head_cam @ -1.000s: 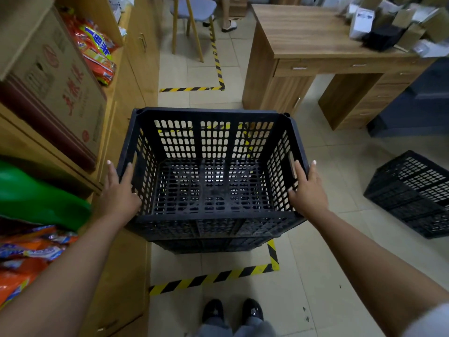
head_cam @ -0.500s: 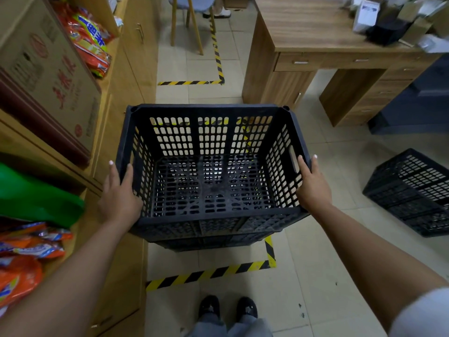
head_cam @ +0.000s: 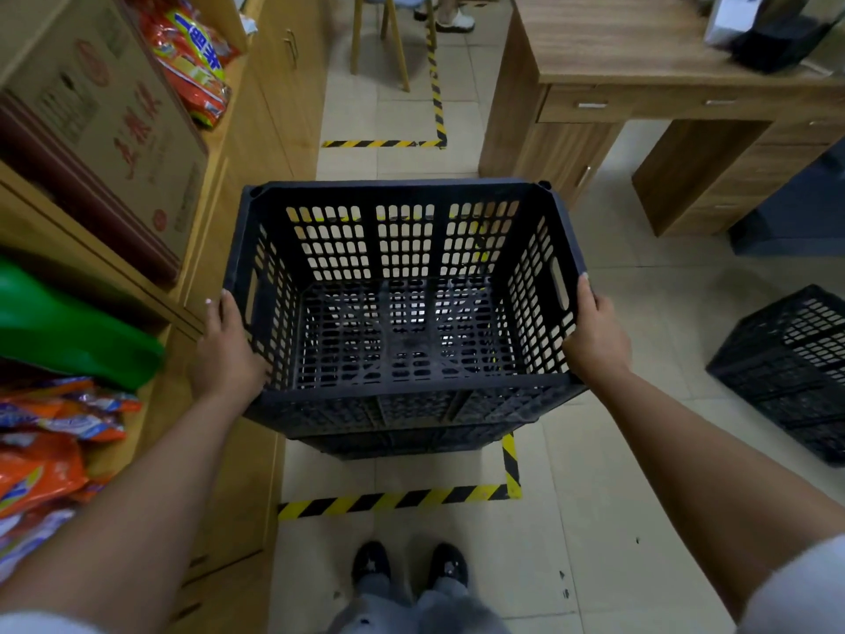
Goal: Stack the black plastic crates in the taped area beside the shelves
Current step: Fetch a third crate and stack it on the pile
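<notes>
A black plastic crate is in front of me, over the area marked by yellow-black tape beside the wooden shelves. It sits on top of another black crate, of which only the near edge shows below. My left hand presses flat on the top crate's left wall. My right hand holds its right wall just below the handle slot. A third black crate lies on the floor at the right, outside the tape.
Shelves on the left hold a cardboard box, snack bags and a green bottle. A wooden desk stands at the back right, chair legs behind. My shoes are just before the tape line.
The view has shifted slightly; the top crate has stayed on the lower one between both hands, and the right hand has slid a little toward the handle slot.
</notes>
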Available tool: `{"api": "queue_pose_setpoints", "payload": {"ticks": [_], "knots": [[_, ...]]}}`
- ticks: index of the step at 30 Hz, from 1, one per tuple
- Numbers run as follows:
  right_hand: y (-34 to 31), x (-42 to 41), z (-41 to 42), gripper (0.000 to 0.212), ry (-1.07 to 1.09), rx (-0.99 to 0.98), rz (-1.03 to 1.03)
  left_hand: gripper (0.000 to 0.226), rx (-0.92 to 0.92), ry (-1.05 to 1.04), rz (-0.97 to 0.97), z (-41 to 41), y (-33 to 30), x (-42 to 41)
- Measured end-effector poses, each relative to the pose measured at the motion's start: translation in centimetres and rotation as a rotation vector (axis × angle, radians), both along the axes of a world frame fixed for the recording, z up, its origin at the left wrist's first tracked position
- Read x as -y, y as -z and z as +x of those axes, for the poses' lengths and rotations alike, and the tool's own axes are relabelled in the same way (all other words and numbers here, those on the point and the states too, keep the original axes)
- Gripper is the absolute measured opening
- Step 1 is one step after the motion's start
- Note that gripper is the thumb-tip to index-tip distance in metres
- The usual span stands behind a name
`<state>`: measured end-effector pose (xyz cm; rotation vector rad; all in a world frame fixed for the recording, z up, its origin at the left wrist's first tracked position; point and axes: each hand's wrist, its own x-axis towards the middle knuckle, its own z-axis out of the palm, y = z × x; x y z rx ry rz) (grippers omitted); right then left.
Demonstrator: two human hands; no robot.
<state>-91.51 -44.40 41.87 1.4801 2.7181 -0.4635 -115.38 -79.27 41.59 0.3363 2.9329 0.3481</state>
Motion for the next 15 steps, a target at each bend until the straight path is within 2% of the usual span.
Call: {"api": "queue_pose_setpoints", "payload": {"ticks": [9,15], "knots": [[0.26,-0.29,0.00,0.087,0.005,-0.005,0.029,0.083,0.046,0.000,0.079,-0.23,-0.51,0.64],[0.57,-0.21,-0.16,0.089,0.001,-0.008,0.057,0.089,0.009,0.001,-0.006,-0.06,-0.56,0.24]]}}
